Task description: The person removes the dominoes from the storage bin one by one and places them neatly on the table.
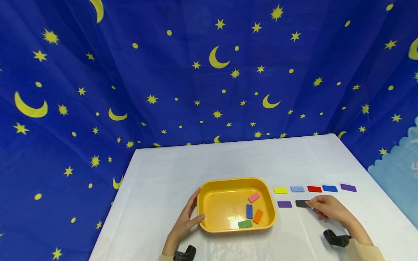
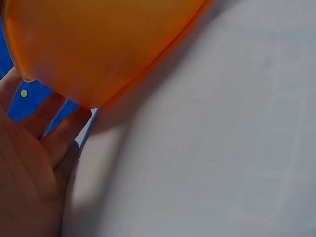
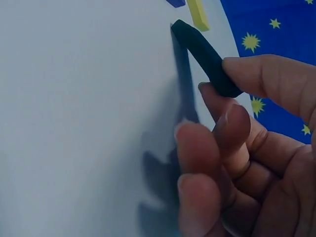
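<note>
Right hand: pinches the black block by its right end
Black block: right of the yellow tray, long axis pointing roughly towards it
Left hand: grips the yellow tray's left rim

In front of you is a white surface with a yellow tray resting on it. To the right of the tray you have a row of flat pieces: a yellow block closest to the tray, then a light blue block, a red block, a blue block and, farthest from the tray, a purple block. A second purple block lies nearer you, just beside the tray.
</note>
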### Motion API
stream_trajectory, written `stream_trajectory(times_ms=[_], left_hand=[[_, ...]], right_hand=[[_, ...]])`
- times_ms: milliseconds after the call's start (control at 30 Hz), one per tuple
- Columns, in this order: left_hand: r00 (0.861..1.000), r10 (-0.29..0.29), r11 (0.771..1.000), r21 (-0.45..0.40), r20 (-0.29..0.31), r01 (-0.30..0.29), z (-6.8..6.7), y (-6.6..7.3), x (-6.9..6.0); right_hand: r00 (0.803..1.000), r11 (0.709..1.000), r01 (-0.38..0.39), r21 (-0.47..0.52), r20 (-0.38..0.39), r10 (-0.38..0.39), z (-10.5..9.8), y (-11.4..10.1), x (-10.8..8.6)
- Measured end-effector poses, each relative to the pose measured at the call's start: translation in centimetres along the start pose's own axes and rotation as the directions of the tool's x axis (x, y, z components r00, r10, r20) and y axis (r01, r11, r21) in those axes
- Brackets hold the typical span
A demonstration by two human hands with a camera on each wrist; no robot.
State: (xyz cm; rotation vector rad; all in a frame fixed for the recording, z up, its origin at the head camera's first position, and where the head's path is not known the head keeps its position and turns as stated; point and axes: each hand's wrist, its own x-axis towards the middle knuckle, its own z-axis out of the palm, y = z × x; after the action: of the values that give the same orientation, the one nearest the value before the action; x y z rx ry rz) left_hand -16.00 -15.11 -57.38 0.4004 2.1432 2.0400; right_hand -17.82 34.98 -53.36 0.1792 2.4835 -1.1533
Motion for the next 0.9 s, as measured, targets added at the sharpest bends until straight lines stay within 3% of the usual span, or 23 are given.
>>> stream_trajectory(times_ms=[533, 900], left_hand=[[1.000, -0.004, 1.000, -0.006, 0.010, 0.004, -0.06, 0.08, -0.08], [1.000, -0.008, 1.000, 0.006, 0.003, 0.008, -0.08, -0.05, -0.02]], right_hand=[[0.996, 0.996, -0.091, 0.000, -0.008, 0.091, -0.47, 0.04, 0.60], [0.997, 0.997, -0.079, -0.003, 0.005, 0.079, -0.53, 0.20, 0.78]])
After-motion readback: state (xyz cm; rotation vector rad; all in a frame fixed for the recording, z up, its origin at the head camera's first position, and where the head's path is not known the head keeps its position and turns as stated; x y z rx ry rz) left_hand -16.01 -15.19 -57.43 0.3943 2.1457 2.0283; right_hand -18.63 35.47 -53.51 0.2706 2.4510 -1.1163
